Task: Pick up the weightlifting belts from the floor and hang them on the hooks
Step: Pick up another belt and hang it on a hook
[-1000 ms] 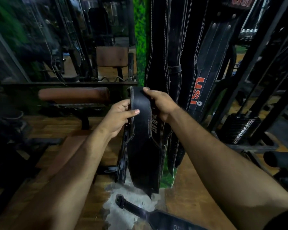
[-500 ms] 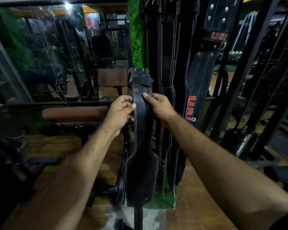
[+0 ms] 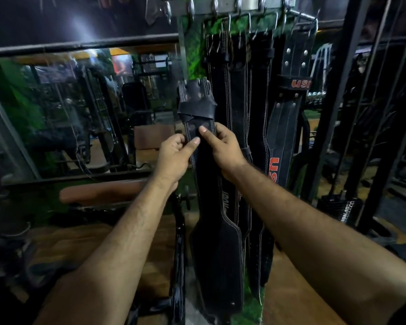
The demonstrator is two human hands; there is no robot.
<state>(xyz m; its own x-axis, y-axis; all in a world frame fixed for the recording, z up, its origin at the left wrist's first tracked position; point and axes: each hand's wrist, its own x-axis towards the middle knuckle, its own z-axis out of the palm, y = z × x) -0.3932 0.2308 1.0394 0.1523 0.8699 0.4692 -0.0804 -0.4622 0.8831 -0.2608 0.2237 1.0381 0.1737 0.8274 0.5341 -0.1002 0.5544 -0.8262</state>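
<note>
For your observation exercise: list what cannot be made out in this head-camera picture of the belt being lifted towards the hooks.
- Head view: lower end of the held belt runs off the bottom edge.
- Fingers of the left hand and right hand are hidden behind the belt.
- Hooks are cut off by the top edge; which are free is unclear.
- Stamped lettering on the belt is too blurred to read.

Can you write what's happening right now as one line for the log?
step: lifting belt toward hooks | left hand: gripping belt | right hand: gripping belt | status: not yet hung
</note>
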